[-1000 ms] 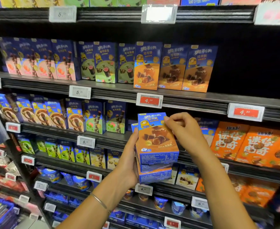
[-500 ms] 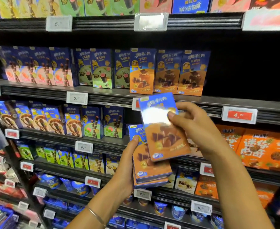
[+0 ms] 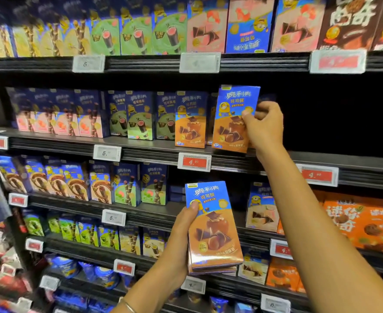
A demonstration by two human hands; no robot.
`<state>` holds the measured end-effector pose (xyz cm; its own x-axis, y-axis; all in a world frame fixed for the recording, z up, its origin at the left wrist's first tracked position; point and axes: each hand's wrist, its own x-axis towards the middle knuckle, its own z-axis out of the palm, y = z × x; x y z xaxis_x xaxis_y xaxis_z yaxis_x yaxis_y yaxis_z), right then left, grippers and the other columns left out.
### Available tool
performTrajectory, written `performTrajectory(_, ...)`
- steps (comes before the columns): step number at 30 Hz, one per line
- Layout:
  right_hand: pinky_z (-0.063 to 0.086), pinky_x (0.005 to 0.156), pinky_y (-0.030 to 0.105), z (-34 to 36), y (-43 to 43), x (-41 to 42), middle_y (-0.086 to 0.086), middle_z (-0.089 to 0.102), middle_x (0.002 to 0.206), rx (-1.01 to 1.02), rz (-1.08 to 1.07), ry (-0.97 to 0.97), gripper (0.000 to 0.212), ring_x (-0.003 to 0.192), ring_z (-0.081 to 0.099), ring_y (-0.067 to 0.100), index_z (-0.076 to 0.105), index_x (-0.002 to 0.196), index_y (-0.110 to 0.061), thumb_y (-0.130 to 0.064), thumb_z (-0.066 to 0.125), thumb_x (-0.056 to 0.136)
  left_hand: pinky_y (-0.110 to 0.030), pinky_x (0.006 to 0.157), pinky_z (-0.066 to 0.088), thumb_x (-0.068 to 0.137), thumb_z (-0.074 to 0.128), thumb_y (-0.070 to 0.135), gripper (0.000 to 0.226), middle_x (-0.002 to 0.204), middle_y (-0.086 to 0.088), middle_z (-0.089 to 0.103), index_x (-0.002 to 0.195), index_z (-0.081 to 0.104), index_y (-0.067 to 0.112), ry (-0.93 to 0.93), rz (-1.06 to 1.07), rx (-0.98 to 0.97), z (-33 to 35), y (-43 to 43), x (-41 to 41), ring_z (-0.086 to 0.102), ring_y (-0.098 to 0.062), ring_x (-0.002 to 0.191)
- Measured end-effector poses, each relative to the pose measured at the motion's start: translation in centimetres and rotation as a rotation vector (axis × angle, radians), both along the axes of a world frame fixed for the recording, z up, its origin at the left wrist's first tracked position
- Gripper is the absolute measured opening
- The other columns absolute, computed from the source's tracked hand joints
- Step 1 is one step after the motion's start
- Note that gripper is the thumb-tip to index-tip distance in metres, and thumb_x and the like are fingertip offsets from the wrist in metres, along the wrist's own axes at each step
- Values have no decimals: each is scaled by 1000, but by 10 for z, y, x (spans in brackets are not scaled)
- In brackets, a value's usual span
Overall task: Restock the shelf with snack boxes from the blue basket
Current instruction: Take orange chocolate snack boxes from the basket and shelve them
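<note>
The person's left forearm (image 3: 154,279) and right forearm (image 3: 310,211) are both bare as far as the view reaches. The left hand (image 3: 183,231) and the right hand (image 3: 265,125) are bare too. A thin, silvery bangle (image 3: 127,307) circles the left wrist: a narrow, plain band that catches the light, partly cut off by the bottom edge of the view. The thumbnails that show look short and plain.
</note>
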<state>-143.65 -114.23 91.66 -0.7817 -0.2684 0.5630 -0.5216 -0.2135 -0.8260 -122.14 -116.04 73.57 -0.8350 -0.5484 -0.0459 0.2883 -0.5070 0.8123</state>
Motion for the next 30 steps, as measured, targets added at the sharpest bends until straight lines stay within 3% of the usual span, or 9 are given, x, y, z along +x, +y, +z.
performTrajectory(8, 54, 95, 48, -17, -26, -9, 8, 64, 122, 193, -104, 133, 43, 112, 63, 26, 52, 125, -13, -28, 71, 90, -44, 79, 64, 87, 79, 52, 69, 127, -17, 75, 142, 61, 14, -35, 59, -42, 10, 1, -5, 77, -36, 106)
performTrajectory(10, 53, 96, 47, -23, -28, -12, 8, 60, 125, 227, -116, 165, 47, 112, 62, 26, 51, 129, -15, -28, 72, 89, -44, 80, 63, 79, 82, 56, 82, 125, -18, 75, 144, 59, 13, -43, 50, -57, 11, -1, -3, 77, -36, 102)
performTrajectory(13, 53, 93, 39, -28, -33, -14, 8, 53, 126, 261, -188, 199, 51, 109, 62, 26, 50, 133, -19, -29, 73, 89, -37, 75, 60, 67, 81, 60, 106, 116, -22, 71, 149, 51, 1, -40, 24, -50, 14, -2, -1, 74, -25, 79)
performTrajectory(16, 49, 88, 35, -27, -37, -15, 8, 52, 124, 278, -227, 217, 52, 107, 62, 26, 51, 132, -19, -29, 74, 87, -40, 77, 61, 76, 77, 57, 94, 138, -28, 65, 150, 52, 4, -12, 30, -44, 17, -4, 0, 74, -31, 92)
performTrajectory(20, 53, 93, 42, -28, -41, -15, 8, 53, 126, 275, -224, 209, 51, 111, 61, 27, 51, 129, -15, -28, 76, 86, -43, 84, 62, 82, 70, 52, 81, 138, -23, 68, 150, 54, 9, 12, 52, -68, 22, -6, 0, 72, -37, 106)
performTrajectory(24, 48, 85, 32, -28, -37, -10, 10, 53, 129, 278, -178, 187, 54, 113, 57, 25, 50, 128, -12, -25, 79, 85, -49, 94, 59, 83, 70, 49, 78, 139, -24, 67, 149, 55, 10, 35, 97, -109, 26, -10, 0, 71, -39, 112)
performTrajectory(26, 51, 93, 36, -28, -26, -2, 9, 52, 128, 214, -147, 172, 56, 111, 58, 21, 49, 130, -12, -28, 79, 85, -49, 94, 58, 84, 68, 48, 78, 138, -25, 67, 148, 55, 7, 56, 137, -114, 29, -12, 0, 71, -39, 109)
performTrajectory(28, 52, 96, 39, -30, -8, 13, 5, 59, 119, 121, -131, 183, 45, 104, 61, 16, 54, 125, -16, -32, 74, 88, -47, 89, 60, 84, 67, 47, 77, 136, -26, 68, 148, 55, 4, 78, 171, -129, 34, -15, 1, 73, -37, 102)
performTrajectory(30, 57, 85, 37, -34, 13, 32, -3, 67, 99, 61, 19, 158, 27, 91, 67, 7, 61, 112, -20, -36, 69, 92, -48, 90, 59, 85, 66, 45, 77, 135, -26, 67, 147, 54, 2, 84, 184, -147, 36, -18, 2, 71, -38, 102)
